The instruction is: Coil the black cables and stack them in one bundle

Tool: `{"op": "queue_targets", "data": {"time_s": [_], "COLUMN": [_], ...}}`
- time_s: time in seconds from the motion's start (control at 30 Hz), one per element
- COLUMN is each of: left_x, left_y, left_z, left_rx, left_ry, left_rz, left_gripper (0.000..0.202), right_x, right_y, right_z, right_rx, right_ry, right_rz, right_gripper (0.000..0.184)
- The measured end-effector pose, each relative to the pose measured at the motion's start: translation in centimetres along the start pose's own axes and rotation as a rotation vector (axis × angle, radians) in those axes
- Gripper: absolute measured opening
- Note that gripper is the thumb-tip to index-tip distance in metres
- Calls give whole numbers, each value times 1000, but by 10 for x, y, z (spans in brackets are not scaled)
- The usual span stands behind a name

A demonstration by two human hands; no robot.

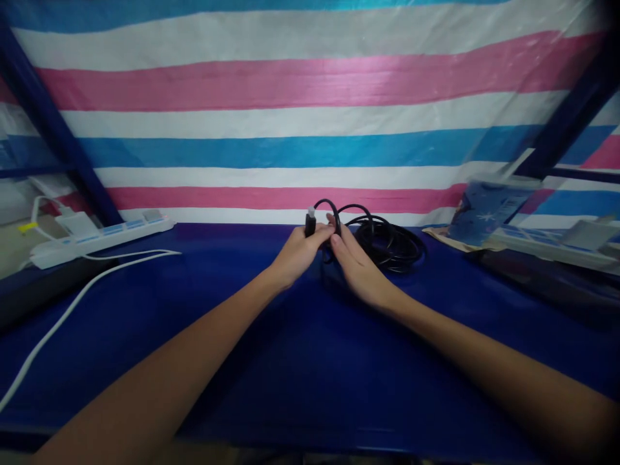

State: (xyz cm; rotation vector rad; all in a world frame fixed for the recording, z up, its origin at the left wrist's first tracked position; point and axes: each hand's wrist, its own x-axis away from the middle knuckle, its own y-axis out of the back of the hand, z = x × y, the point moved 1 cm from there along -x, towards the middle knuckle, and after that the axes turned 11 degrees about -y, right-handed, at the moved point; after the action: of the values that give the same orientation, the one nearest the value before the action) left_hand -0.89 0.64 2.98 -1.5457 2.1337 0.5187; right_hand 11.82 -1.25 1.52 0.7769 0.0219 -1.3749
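Note:
Near the back of the blue table, my left hand (299, 253) is closed on a black cable, whose plug end (310, 223) with a pale tip sticks up beside the thumb. My right hand (361, 268) meets it from the right, its fingers pinching the same cable where it arches up between the hands. Behind and to the right of that hand lies the rest of the black cable (404, 248), wound in a loose coil of several loops. Part of the cable under my fingers is hidden.
A white power strip (104, 240) with a plugged-in adapter stands at the left, and a white cord (92, 284) runs forward from it. At the right are a blue cup (487, 210) and another power strip (557, 245). Striped sheeting (310, 123) closes off the back.

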Motion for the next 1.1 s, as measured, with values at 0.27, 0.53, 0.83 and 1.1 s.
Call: {"op": "queue_targets", "data": {"time_s": [0.27,0.53,0.83,1.1], "left_x": [3,2,3,2], "left_y": [2,-2,-2,-2], "left_z": [5,-4,2,-2], "left_rx": [-2,-9,-215,-180], "left_ry": [103,97,114,65], "left_rz": [186,95,28,-70], "left_gripper": [34,41,36,33], "right_x": [4,-11,6,-16], "right_y": [19,53,34,71], "right_z": [13,5,12,-5], "right_rx": [827,140,592,634], "right_ry": [343,-187,377,-278], "right_rz": [-74,-195,-164,-168], "right_gripper": [40,47,24,23]}}
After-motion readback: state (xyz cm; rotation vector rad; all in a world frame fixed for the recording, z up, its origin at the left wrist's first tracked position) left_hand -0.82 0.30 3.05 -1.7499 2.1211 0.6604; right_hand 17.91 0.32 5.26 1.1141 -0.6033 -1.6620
